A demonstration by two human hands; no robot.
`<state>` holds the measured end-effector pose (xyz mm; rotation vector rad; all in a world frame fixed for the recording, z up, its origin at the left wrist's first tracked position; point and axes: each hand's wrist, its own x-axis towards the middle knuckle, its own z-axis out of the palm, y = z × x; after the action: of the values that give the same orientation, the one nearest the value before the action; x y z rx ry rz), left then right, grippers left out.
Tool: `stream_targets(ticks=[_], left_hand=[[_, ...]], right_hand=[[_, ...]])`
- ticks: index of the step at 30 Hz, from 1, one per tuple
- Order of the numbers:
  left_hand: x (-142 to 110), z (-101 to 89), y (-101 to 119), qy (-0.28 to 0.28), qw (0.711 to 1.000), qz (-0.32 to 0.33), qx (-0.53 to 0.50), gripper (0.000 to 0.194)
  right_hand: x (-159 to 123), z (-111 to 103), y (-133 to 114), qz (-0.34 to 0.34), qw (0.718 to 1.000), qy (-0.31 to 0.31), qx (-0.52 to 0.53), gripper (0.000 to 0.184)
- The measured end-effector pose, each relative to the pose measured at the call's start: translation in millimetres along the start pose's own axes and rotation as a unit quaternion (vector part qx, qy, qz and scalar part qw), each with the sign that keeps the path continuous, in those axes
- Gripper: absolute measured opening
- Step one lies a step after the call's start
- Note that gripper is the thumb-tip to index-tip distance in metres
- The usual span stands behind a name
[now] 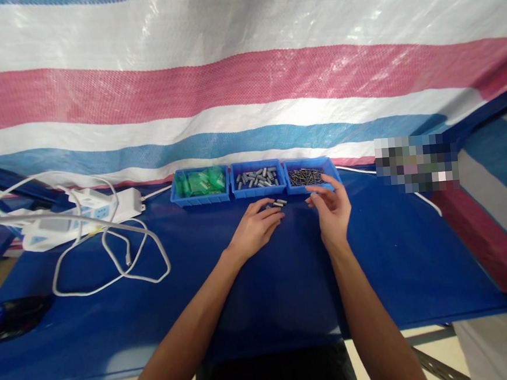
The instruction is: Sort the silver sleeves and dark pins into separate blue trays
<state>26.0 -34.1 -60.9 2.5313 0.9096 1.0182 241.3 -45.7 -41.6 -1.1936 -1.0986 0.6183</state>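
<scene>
My left hand (256, 228) rests palm down on the blue tabletop, fingers stretched out. Its fingertips are at a few small grey metal sleeves (280, 203) lying loose on the table; part of this group is hidden by the fingers. My right hand (334, 210) is raised in front of the right-hand blue bin (313, 189), its fingers loosely curved and apart. I make out nothing held in it. That bin contains many thin dark screws (306, 177). In the middle blue bin (260, 192) are more grey metal sleeves (258, 178).
Green plastic packets (200, 182) fill the left blue bin (201, 200). A white power strip (127, 204) and looped white cable (111, 280) occupy the table's left side. A dark bottle-like object (15, 317) lies at the left edge. Striped sheeting (227, 83) hangs behind the bins.
</scene>
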Motion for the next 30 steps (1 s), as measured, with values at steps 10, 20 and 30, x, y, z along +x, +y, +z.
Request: stream_targets(ticks=[10, 20, 30], left_hand=[[-1, -5.7, 7, 0.166, 0.932, -0.210, -0.244, 0.014], [-1, -11.5, -2, 0.153, 0.820, -0.352, -0.424, 0.033], [-2, -10.7, -1, 0.117, 0.838, -0.322, -0.425, 0.032]], right_hand=[[-7, 11, -6, 0.063, 0.995, -0.071, 0.016, 0.029], [-19, 19, -6, 0.088, 0.963, -0.256, -0.019, 0.040], [-20, 28, -10, 0.154, 0.956, -0.240, 0.070, 0.032]])
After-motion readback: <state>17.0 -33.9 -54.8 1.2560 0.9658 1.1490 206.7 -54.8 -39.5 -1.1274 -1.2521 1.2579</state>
